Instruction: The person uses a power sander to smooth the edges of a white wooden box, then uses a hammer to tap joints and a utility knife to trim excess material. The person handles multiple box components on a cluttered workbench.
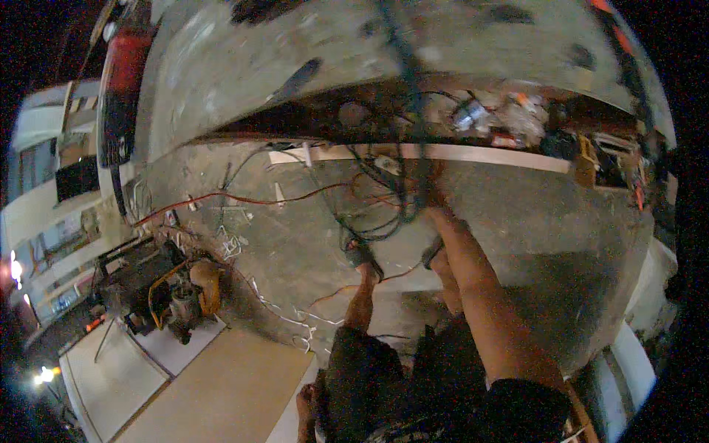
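My right arm reaches forward from the lower right. My right hand (434,198) is closed around a thick dark cable (402,66) that comes down from above into a tangle of thin black and red wires (377,210). My left hand (304,404) hangs low beside my hip in dim light, and nothing shows in it. Both my feet (362,257) stand in dark sandals on the grey concrete floor (532,221), just below the tangle.
A long red wire (244,198) runs left across the floor. A white strip (473,153) lies along a dark gap filled with scattered debris (502,114). At the left sits a small machine with yellow parts (173,292). Pale flat boards (221,384) lie below it.
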The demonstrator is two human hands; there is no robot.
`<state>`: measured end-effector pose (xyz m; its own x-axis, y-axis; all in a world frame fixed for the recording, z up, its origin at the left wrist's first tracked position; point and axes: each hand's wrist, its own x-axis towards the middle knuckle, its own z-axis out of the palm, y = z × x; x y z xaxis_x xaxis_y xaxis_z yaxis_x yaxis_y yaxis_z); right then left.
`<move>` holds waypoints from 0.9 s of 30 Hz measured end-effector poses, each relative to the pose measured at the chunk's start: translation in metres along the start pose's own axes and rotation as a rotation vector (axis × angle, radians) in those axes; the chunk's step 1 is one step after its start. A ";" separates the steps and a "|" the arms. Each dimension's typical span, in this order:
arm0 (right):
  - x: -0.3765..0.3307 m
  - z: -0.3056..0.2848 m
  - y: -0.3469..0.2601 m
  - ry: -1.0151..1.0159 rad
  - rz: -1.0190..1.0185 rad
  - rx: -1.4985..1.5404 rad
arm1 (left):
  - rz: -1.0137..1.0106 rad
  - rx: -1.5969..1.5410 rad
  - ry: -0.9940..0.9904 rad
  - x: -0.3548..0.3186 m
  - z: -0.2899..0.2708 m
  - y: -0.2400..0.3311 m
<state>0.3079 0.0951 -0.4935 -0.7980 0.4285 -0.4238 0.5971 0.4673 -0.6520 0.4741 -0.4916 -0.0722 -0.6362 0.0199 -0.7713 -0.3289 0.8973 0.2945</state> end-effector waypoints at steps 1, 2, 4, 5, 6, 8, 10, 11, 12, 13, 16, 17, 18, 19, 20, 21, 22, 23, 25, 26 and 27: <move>0.016 0.008 -0.003 0.010 0.000 -0.058 | -0.029 0.071 0.016 -0.003 0.007 -0.018; 0.031 0.015 -0.003 0.019 -0.001 -0.102 | -0.092 -0.029 0.023 -0.004 0.013 -0.033; 0.054 0.028 -0.002 0.024 0.010 -0.200 | -0.275 -0.128 0.088 -0.008 0.029 -0.047; 0.062 0.033 0.000 0.029 0.014 -0.246 | -0.346 -0.121 0.127 -0.010 0.037 -0.046; 0.068 0.036 0.003 0.034 0.020 -0.284 | -0.418 -0.117 0.165 -0.008 0.044 -0.041; 0.068 0.040 0.009 0.052 0.009 -0.342 | -0.718 -0.079 0.045 -0.018 0.055 -0.019; 0.048 0.039 0.014 0.076 -0.022 -0.379 | -0.662 -0.186 0.159 -0.026 0.064 0.001; 0.030 0.032 0.013 0.111 -0.062 -0.396 | -0.437 -0.309 0.301 -0.031 0.064 0.003; 0.007 0.026 0.010 0.141 -0.105 -0.422 | -0.199 -0.447 0.466 -0.033 0.072 0.003; -0.023 0.016 0.004 0.171 -0.155 -0.440 | -0.511 -0.435 0.102 -0.036 0.065 -0.006; -0.136 -0.033 -0.049 0.119 -0.058 -0.414 | -0.223 -0.126 0.154 -0.036 0.080 -0.046; -0.171 -0.060 -0.077 0.038 0.053 -0.389 | -0.128 -0.334 0.262 -0.031 0.082 -0.062; -0.206 -0.090 -0.111 -0.043 0.168 -0.372 | -0.027 -0.242 0.235 -0.031 0.082 -0.076; -0.240 -0.124 -0.151 -0.135 0.273 -0.392 | 0.046 -0.148 0.199 -0.019 0.087 -0.085; -0.264 -0.169 -0.189 -0.415 -0.071 -0.380 | 0.023 -0.058 0.163 0.000 0.090 -0.089; -0.287 -0.216 -0.229 -0.632 -0.304 -0.196 | 0.098 -0.091 0.205 0.018 0.093 -0.089; -0.305 -0.253 -0.273 -0.611 -0.317 0.012 | 0.072 -0.128 0.231 0.041 0.092 -0.088; -0.318 -0.294 -0.317 -0.631 -0.286 0.168 | 0.040 -0.168 0.254 0.061 0.092 -0.078; -0.324 -0.364 -0.402 -0.663 -0.170 0.540 | -0.055 -0.217 0.267 0.085 0.077 -0.068; -0.319 -0.399 -0.444 -0.496 -0.387 0.431 | -0.104 -0.232 0.265 0.085 0.067 -0.065; -0.312 -0.435 -0.484 -0.296 -0.461 0.416 | -0.016 -0.362 0.173 0.091 0.054 -0.057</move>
<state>0.3032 0.0716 0.2277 -0.9870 0.0002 -0.1607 0.1578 0.1903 -0.9690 0.4730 -0.5171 -0.1895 -0.7270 -0.0953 -0.6800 -0.5446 0.6832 0.4865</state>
